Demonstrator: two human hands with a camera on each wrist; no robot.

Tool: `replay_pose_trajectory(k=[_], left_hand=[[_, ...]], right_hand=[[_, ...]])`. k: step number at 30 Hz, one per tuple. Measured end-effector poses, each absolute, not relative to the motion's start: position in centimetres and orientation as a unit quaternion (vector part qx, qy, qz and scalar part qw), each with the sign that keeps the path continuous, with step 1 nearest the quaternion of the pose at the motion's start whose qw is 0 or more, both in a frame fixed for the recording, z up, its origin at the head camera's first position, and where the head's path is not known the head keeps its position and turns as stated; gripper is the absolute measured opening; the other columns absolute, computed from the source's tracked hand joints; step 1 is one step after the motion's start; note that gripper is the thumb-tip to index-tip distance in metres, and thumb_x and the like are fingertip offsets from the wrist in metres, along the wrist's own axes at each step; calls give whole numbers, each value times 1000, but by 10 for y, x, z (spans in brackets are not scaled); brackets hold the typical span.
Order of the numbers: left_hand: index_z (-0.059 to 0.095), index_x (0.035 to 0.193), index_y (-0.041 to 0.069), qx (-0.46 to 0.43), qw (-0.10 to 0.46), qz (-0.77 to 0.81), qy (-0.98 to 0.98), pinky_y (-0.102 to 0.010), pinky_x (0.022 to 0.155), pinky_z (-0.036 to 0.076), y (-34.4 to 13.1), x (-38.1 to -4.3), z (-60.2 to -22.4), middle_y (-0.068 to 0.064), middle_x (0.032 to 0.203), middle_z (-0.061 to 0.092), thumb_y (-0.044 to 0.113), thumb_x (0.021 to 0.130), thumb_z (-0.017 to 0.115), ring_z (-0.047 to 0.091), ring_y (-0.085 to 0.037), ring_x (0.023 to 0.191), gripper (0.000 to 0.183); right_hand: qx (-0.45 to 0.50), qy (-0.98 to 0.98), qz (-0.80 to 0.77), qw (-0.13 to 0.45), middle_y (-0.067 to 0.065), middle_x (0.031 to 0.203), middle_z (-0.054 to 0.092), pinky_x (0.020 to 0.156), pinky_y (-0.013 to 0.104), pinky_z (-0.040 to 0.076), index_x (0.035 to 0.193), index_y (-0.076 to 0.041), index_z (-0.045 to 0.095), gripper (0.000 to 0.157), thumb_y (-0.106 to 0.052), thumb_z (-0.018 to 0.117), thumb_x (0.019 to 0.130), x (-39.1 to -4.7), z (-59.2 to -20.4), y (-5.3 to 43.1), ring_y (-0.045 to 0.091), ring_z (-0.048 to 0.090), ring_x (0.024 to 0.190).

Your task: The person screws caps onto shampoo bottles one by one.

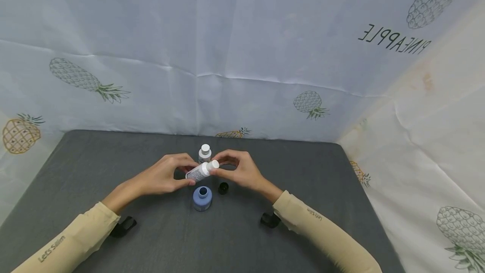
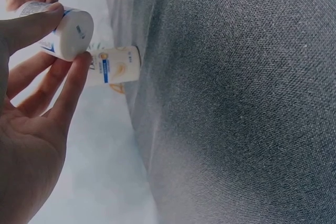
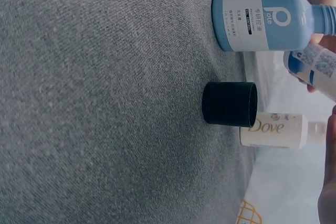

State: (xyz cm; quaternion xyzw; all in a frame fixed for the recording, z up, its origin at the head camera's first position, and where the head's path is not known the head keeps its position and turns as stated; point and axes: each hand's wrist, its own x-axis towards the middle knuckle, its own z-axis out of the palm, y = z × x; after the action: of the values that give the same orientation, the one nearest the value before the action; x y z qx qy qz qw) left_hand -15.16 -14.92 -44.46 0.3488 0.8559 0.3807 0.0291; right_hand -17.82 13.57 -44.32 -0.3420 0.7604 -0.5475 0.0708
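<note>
My left hand [image 1: 166, 175] grips a small white bottle [image 1: 197, 173] by its base end, thumb on the near side and fingers beyond. The bottle is tilted, its white cap [image 1: 214, 164] pointing up and to the right. Thumb and fingers of my right hand [image 1: 242, 170] pinch that cap. In the left wrist view the bottle's round white bottom [image 2: 77, 34] faces the camera. Just in front of the hands stands a blue bottle [image 1: 202, 200] with an uncovered neck. Beside it on the table sits a black cap [image 1: 223, 188].
A second white bottle [image 1: 204, 155], capped and marked Dove in the right wrist view, stands upright behind the hands. Dark grey cloth covers the table [image 1: 159, 235]. A pale curtain [image 1: 235, 54] printed with pineapples hangs behind it. Black devices [image 1: 270, 220] sit at both wrists.
</note>
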Motion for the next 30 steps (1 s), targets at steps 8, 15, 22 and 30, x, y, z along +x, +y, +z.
replay_pose_trajectory(k=[8, 15, 22, 30], left_hand=[[79, 126, 10, 344, 33, 380, 858, -40, 89, 67, -150, -152, -445, -1, 114, 75, 17, 94, 87, 74, -13, 100, 34], [79, 126, 9, 343, 33, 382, 857, -41, 89, 67, -150, -152, -445, -1, 114, 75, 17, 94, 87, 74, -13, 100, 34], [79, 125, 9, 342, 32, 379, 859, -40, 88, 67, -149, -150, -445, 0, 114, 76, 16, 93, 87, 74, -12, 99, 34], [79, 125, 10, 342, 27, 384, 858, -38, 87, 67, -148, -149, -443, 1, 113, 76, 15, 93, 88, 73, -10, 98, 33]], right_hand=[[-327, 769, -546, 61, 21, 114, 78, 97, 36, 67, 116, 1, 76, 27, 1, 85, 91, -176, -443, 132, 18, 78, 107], [-317, 774, -544, 67, 21, 115, 77, 99, 43, 66, 116, 2, 75, 27, 1, 85, 90, -175, -441, 131, 18, 77, 107], [-319, 772, -545, 69, 21, 115, 77, 99, 44, 66, 116, 2, 75, 28, 2, 85, 91, -174, -443, 132, 21, 78, 108], [-326, 762, -554, 83, 19, 121, 76, 103, 36, 65, 123, -2, 74, 32, -2, 84, 93, -175, -443, 135, 15, 76, 113]])
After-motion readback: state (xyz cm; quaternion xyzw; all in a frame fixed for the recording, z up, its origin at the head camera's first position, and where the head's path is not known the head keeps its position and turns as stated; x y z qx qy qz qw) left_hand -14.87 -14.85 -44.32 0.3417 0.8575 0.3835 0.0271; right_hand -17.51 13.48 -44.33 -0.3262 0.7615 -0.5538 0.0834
